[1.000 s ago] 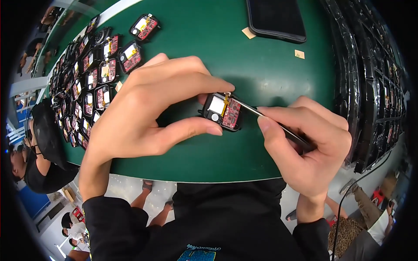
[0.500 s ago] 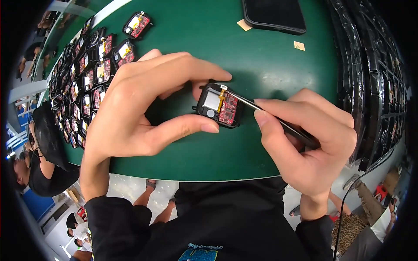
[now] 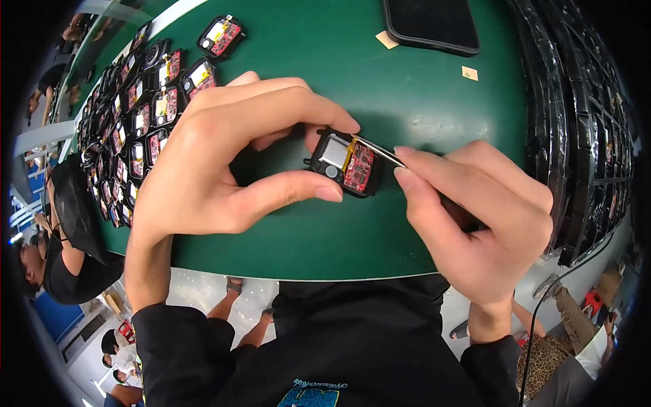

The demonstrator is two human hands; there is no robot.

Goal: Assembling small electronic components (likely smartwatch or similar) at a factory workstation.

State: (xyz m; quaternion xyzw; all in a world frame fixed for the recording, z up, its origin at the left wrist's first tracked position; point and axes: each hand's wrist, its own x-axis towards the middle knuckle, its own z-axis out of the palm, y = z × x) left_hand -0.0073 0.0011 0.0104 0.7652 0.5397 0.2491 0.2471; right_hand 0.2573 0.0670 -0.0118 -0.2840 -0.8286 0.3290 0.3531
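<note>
Hands have barely shifted since a second ago: I see my left hand (image 3: 224, 163) hold the same arch over the small black device (image 3: 344, 163), and the tweezers (image 3: 380, 152) have kept their tip at its upper right edge. The device has stayed near the middle of the green bench (image 3: 407, 88).

My left hand pinches that device, index fingertip on its top edge and thumb tip touching its lower left corner. My right hand (image 3: 481, 217) is closed around the thin metal tweezers, index finger and thumb squeezing the shaft, which points toward ten o'clock.

The device is an open black housing lying flat, tilted a little clockwise. Its left half shows a grey square panel with a small round silver part below; its right half carries a red circuit board, with a yellow strip between them.

At ten o'clock, rows of similar open devices (image 3: 146, 115) run along the bench edge. At twelve o'clock lies a black phone (image 3: 430, 24), with two small tan paper scraps (image 3: 469, 73) near it. At three o'clock stand stacked black trays (image 3: 583, 129).
</note>
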